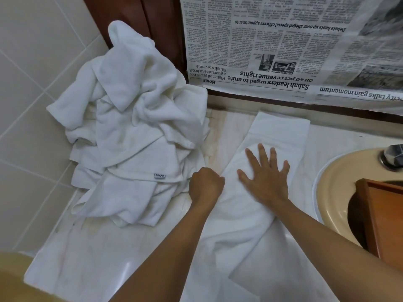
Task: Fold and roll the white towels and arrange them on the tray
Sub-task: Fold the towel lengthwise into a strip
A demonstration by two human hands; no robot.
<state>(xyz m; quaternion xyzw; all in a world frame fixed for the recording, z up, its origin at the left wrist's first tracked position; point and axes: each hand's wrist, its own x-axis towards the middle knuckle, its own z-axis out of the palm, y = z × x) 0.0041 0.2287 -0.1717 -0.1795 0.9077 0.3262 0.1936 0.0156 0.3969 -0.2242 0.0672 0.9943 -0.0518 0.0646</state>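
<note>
My 2 forearms come in from the bottom edge, reaching out over the counter [98, 258]. The right hand [265, 177] lies flat on the towel [277, 136], fingers straight and spread, pressing it down and gripping nothing. The left hand [206, 186] is balled up, knuckles up, right against the towel's left edge. Its fingertips are hidden under it, so I cannot tell whether it pinches the cloth or is just closed beside it.

The towel is a long narrow strip, running from the wall toward me. The far end is flat and square; the near part, past my right wrist, is still rumpled. A pile [130, 127] of loose white towels sits to the left, touching the strip's neighbourhood but not on it. The tray [375, 221] is off to the right, over the sink [327, 182], and I see no rolls in the part in view.

I judge this to be the folding step on 1 towel: smoothing the lengthwise fold before rolling. Next I would flatten the near end so both edges line up, then start a tight roll from 1 end, keeping it square. With the pile untouched, the task looks early.
</note>
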